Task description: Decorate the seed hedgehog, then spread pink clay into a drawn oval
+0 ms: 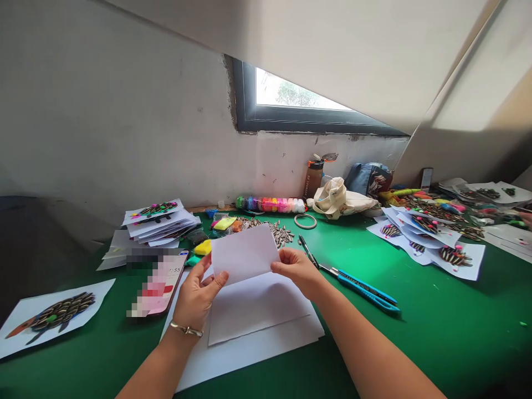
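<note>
Head view. Clock centred on the small white sheet [245, 252]; 12 points away from the wearer.

Small white sheet: raised over the green bench [457, 327], face tilted toward the wearer. Left hand [197, 291] at 8 o'clock, pinching the lower left corner, thumb in front, fingers behind; bracelet [187, 330] on the wrist. Right hand [300, 270] between 3 and 4, pinching the right edge, thumb on the near face.

At 6, below the hands: larger white paper [257, 316], overlapping pieces, flat on the bench.

Between 8 and 9: smartphone [164, 285], screen lit; farther out, a single card [89, 318] bearing a striped-seed fish shape. Between 9 and 10: stack of seed-decorated cards [164, 230]. Yellow clay [203, 247] at 9, just beside the sheet.

From 12 to 2, loose striped seeds [284, 234]. At 1, against the wall, a row of coloured clay [276, 204]. Tape roll [305, 226] at 2; canvas bag [353, 204] beyond it. Drink bottle [313, 180] between 1 and 2.

Between 3 and 4, past the right hand: blue utility knife [361, 285], blade end toward the hand. At 3, well apart: more seed-decorated cards [469, 263].
</note>
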{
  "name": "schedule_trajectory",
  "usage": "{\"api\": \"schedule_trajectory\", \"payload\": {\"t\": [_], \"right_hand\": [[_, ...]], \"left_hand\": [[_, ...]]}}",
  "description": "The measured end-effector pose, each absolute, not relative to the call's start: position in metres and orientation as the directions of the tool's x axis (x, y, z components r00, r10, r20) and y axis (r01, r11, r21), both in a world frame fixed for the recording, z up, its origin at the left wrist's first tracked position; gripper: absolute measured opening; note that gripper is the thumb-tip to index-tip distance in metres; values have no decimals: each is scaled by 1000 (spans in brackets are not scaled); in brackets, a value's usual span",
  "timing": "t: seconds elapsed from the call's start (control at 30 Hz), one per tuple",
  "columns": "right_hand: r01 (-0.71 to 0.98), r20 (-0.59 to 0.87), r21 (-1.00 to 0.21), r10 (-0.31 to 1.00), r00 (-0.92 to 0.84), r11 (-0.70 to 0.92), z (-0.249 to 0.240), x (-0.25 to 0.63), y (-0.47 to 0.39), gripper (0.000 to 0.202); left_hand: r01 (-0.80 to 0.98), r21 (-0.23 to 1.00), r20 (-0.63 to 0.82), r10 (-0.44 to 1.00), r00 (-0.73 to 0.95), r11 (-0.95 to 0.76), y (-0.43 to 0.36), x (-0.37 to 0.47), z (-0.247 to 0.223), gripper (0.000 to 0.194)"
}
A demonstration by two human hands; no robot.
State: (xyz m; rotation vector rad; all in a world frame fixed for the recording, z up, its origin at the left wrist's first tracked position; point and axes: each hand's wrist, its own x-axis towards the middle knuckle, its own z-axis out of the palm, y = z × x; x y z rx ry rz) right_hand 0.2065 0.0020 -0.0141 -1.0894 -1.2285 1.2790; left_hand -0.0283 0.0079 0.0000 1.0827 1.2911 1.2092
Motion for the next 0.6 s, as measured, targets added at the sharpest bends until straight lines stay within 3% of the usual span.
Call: {"api": "schedule_trajectory", "payload": {"t": [0.1, 0.17, 0.27, 0.37, 0.6], "right_hand": [[-78, 54, -996, 995, -84, 48, -15, 201, 1, 14], [-80, 59, -995, 994, -91, 52, -14, 199, 0, 15], [-138, 36, -990, 995, -98, 22, -11, 197, -2, 28], [-206, -34, -978, 999, -40, -42, -10, 199, -1, 48], [-215, 14, -977, 997, -72, -2, -14, 201, 1, 28]], "left_hand": [[-199, 972, -142, 988, -57, 129, 7, -25, 4, 82], [-265, 948, -179, 984, 17, 177, 8, -25, 3, 76], [-220, 961, -162, 986, 45, 169, 10, -28, -2, 57], [-138, 983, -117, 992, 46, 122, 10, -30, -5, 50], [-123, 977, -169, 983, 67, 176, 7, -27, -2, 45]]}}
